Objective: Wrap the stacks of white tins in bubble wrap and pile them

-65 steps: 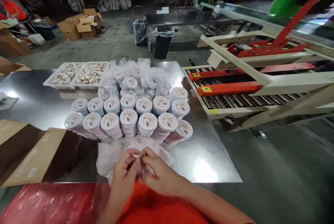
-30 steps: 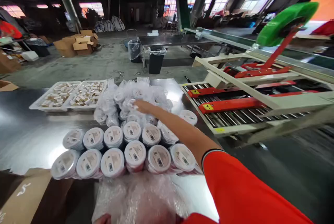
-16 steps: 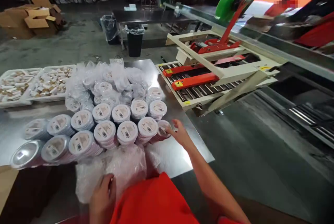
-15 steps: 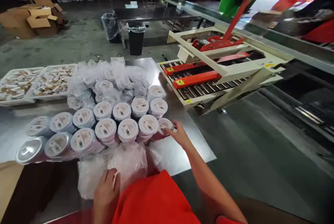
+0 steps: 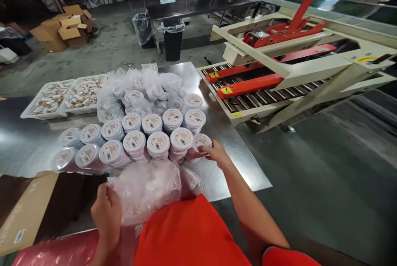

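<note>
Where the front row ends at right on the steel table [image 5: 248, 173]: end stack [image 5: 198, 142], labelled discs, layered. Right hand [image 5: 219, 153]: fingers closed on the end stack's right edge. Bubble wrap [image 5: 149, 187]: left of and nearer the body than the end stack, its edge pinched in the left hand [image 5: 107, 210]. Wrapped bundles [image 5: 142, 86]: beyond the end stack, leftward. Handling, as judged: grip low around the sides, layers aligned; wrap held taut, unfolded.
</note>
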`<action>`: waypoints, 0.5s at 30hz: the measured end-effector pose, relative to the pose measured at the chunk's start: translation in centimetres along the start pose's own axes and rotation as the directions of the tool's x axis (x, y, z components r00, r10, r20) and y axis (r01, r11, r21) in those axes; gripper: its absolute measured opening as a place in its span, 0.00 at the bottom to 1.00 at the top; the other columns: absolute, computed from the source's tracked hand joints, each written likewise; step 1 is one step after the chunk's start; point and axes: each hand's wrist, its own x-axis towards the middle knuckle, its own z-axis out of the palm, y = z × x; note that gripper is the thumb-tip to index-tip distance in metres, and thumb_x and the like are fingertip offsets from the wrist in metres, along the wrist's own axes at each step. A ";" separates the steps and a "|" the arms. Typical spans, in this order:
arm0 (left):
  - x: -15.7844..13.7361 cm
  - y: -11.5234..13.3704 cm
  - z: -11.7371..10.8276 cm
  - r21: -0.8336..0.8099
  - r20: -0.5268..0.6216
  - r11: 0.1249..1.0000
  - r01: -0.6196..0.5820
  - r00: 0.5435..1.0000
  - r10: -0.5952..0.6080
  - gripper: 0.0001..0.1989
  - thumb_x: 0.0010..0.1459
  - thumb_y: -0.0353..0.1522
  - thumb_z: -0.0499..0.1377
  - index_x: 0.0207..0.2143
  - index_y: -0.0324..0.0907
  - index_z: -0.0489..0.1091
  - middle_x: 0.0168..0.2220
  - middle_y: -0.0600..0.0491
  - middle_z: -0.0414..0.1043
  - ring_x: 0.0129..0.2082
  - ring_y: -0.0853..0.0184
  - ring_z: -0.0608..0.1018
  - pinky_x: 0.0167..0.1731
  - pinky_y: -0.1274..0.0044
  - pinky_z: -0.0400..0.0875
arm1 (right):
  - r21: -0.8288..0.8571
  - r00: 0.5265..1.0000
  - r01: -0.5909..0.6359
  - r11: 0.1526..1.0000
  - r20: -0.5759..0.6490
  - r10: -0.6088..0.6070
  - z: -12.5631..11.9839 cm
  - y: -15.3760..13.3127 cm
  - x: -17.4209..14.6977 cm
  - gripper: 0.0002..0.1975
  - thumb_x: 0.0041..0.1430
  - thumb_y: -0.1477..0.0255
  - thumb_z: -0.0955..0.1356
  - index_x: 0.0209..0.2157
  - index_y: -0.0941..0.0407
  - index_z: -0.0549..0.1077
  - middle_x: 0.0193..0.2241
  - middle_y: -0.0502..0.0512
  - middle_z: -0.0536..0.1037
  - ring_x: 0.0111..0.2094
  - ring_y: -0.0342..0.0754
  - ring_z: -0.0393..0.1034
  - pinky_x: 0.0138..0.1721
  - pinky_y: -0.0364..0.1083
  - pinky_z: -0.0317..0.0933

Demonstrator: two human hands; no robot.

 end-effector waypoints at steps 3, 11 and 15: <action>-0.4 0.4 -0.7 -0.044 0.037 0.997 0.064 0.997 -0.062 0.11 0.60 0.34 0.48 0.38 0.41 0.68 0.32 0.45 0.75 0.27 0.61 0.76 0.26 0.74 0.63 | 0.037 1.000 -0.028 0.999 -0.002 0.028 0.0 -0.2 -0.2 0.18 0.38 0.72 0.73 0.35 0.58 0.70 0.33 0.54 0.75 0.29 0.44 0.69 0.26 0.42 0.64; -2.8 -0.5 2.0 -0.198 0.381 0.979 -0.056 0.916 0.129 0.19 0.62 0.40 0.47 0.47 0.42 0.71 0.41 0.44 0.80 0.39 0.57 0.81 0.38 0.69 0.72 | 0.096 0.997 -0.015 0.995 -0.080 0.023 0.0 0.4 -1.3 0.25 0.34 0.72 0.74 0.37 0.54 0.64 0.35 0.53 0.74 0.32 0.47 0.70 0.23 0.41 0.63; -2.8 0.9 5.1 -0.343 0.572 0.912 -0.227 0.719 0.394 0.15 0.60 0.32 0.46 0.33 0.42 0.73 0.56 0.44 0.71 0.59 0.59 0.70 0.55 0.70 0.66 | 0.051 0.994 0.019 0.999 -0.110 -0.013 0.1 0.2 -0.8 0.29 0.34 0.71 0.74 0.42 0.55 0.65 0.39 0.56 0.74 0.33 0.48 0.69 0.24 0.41 0.61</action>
